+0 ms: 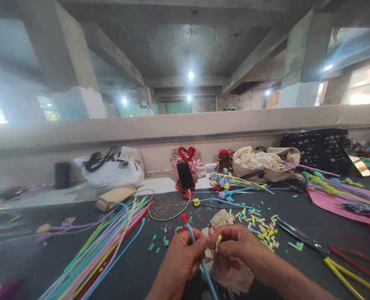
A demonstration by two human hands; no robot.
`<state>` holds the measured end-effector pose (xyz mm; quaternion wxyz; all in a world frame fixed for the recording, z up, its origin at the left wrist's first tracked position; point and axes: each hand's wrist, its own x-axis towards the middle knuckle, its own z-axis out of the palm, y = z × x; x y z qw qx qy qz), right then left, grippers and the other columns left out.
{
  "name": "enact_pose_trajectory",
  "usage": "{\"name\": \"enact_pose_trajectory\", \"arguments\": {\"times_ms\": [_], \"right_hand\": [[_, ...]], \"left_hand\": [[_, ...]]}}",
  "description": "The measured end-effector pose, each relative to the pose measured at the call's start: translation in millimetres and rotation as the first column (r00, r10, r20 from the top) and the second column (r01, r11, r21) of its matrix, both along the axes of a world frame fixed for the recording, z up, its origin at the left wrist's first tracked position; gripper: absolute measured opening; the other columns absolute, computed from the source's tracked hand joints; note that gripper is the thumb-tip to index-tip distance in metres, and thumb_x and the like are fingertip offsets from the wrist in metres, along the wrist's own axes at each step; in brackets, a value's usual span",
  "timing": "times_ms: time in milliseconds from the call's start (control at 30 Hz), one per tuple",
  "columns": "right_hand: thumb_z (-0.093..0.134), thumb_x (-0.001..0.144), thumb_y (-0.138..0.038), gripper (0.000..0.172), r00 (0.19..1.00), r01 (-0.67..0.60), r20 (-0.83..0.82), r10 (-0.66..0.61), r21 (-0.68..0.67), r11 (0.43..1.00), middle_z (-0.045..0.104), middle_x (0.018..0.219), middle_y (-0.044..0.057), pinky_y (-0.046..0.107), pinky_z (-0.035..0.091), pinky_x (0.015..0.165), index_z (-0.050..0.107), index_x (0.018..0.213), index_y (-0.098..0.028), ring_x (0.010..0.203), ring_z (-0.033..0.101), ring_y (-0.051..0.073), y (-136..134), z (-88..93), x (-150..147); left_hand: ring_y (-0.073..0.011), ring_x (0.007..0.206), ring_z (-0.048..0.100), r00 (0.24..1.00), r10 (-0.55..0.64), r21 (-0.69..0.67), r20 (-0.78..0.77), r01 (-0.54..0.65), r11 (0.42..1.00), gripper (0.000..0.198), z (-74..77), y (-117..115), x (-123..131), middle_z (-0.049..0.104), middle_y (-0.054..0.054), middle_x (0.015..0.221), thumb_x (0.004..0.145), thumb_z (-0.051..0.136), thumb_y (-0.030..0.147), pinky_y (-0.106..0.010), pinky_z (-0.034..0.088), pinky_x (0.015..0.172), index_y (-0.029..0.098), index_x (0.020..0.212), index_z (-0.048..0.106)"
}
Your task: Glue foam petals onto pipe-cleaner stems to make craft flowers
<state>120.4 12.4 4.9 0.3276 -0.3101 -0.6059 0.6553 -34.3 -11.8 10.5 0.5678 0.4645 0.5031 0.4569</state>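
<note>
My left hand [181, 254] is closed round a blue pipe cleaner [207, 278] that slants up past the thumb. At its upper end sits a small red tuft [184, 218]. Between the thumb and finger of my right hand [242, 246] is a short yellow piece of pipe cleaner [218, 242]. Both sets of fingertips nearly meet beside the blue stem; whether the yellow piece touches it I cannot tell. Under my hands lies a crumpled, beige, thin sheet [234, 277], partly covered by them. Short cut yellow and cream pieces [267, 231] are scattered just beyond my right hand.
Long coloured pipe cleaners [105, 250] lie at left. A long-bladed metal cutting tool [303, 235] rests at right. Beyond are a phone [185, 176] on a cable, finished-looking flower stems [224, 183], a white bag [116, 171], a red-lidded bottle [224, 160] and a pink sheet [331, 204].
</note>
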Motion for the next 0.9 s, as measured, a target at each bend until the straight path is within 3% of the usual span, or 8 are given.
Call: {"name": "enact_pose_trajectory", "arguments": {"times_ms": [133,333,500,633,767,900], "right_hand": [[0.050,0.062,-0.014,0.015,1.000,0.015,0.017,-0.015,-0.002,1.000,0.055,0.050,-0.003,0.015,0.025,0.036,0.063,0.070,-0.013,0.038,0.046,0.005,3.0,-1.1,0.8],[0.054,0.061,-0.016,0.011,0.977,0.195,0.068,-0.200,0.077,0.978,0.053,0.046,-0.005,0.015,0.026,0.035,0.064,0.065,-0.014,0.035,0.040,0.004,15.5,-2.3,3.6],[0.057,0.061,-0.017,0.016,0.982,0.174,0.057,-0.181,0.103,0.979,0.055,0.049,-0.004,0.015,0.029,0.036,0.066,0.073,-0.014,0.035,0.043,0.004,17.5,-5.3,4.5],[0.058,0.059,-0.013,0.016,0.983,0.182,-0.001,-0.183,0.118,0.976,0.053,0.050,-0.006,0.014,0.030,0.037,0.062,0.074,-0.015,0.037,0.043,0.004,13.7,-6.1,2.8],[0.061,0.061,-0.017,0.010,0.984,0.178,-0.042,-0.173,0.162,0.971,0.052,0.053,-0.005,0.014,0.031,0.039,0.058,0.070,-0.015,0.041,0.045,0.005,11.2,-3.8,2.6],[0.064,0.061,-0.020,0.012,0.982,0.185,-0.061,-0.177,0.177,0.967,0.050,0.056,-0.005,0.015,0.031,0.040,0.056,0.068,-0.015,0.044,0.042,0.005,8.4,-1.0,1.9]], "left_hand": [[-0.0010,0.028,0.016,0.996,-0.059,-0.037,0.065,0.062,0.997,0.032,3.7,-1.9,2.8,0.031,0.012,0.037,0.061,0.059,0.046,-0.018,0.008,0.031,0.019,0.060,0.042],[-0.0001,0.029,0.017,0.999,-0.009,-0.027,0.050,0.010,1.000,0.030,2.0,-3.2,6.4,0.033,0.011,0.040,0.068,0.054,0.044,-0.015,0.010,0.032,0.018,0.060,0.041],[0.0004,0.027,0.020,0.995,0.091,0.022,0.038,-0.092,0.996,0.025,3.0,-3.2,9.3,0.040,0.009,0.045,0.068,0.054,0.039,-0.016,0.011,0.031,0.017,0.061,0.045],[0.0002,0.028,0.023,0.993,0.105,0.013,0.054,-0.106,0.994,0.021,6.5,-5.3,10.9,0.045,0.007,0.048,0.066,0.055,0.036,-0.015,0.012,0.031,0.015,0.067,0.053],[-0.0001,0.028,0.024,0.994,0.040,-0.066,0.105,-0.033,0.997,0.026,6.0,-6.7,9.9,0.046,0.008,0.044,0.060,0.061,0.031,-0.015,0.012,0.031,0.014,0.080,0.056],[-0.0003,0.026,0.024,0.990,-0.056,-0.073,0.133,0.066,0.995,0.035,2.2,-4.9,6.7,0.044,0.008,0.039,0.053,0.068,0.036,-0.015,0.011,0.030,0.014,0.078,0.056]]}}
